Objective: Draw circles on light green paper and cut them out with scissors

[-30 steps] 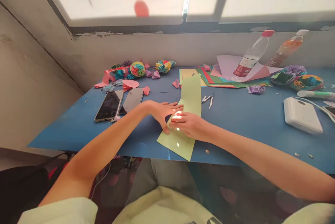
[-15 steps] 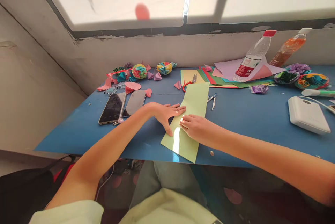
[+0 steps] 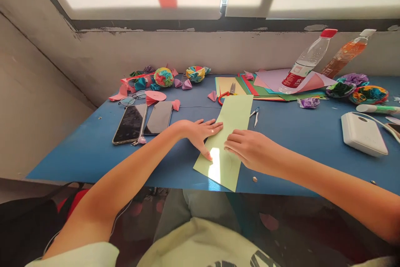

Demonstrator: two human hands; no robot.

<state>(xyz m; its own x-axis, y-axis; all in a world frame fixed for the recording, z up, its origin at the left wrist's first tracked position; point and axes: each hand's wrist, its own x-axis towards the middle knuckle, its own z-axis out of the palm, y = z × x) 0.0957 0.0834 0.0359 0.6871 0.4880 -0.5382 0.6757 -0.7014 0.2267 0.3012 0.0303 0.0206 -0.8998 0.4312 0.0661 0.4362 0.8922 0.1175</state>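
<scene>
A person seated at a blue table presses a long strip of light green paper flat with both bare hands. Well to the left of the left hand lie two dark-screened phones side by side, with a pair of spectacles and two many-coloured folded paper balls beyond them near the wall. The left hand is spread, palm down, its fingers on the strip's left edge and the thumb touching the paper lower down. The strip runs away from the person between the two hands, its near end reaching the table's front edge. The right hand rests on the strip's right side, fingers curled loosely and bearing on the paper rather than pinching it. Beyond the strip's far end lie red-handled scissors and a stack of coloured sheets. Further right stand two bottles: one clear with a red cap and a red label whose writing is too small to read, one holding orange liquid. A white power bank lies well right of the right hand.
</scene>
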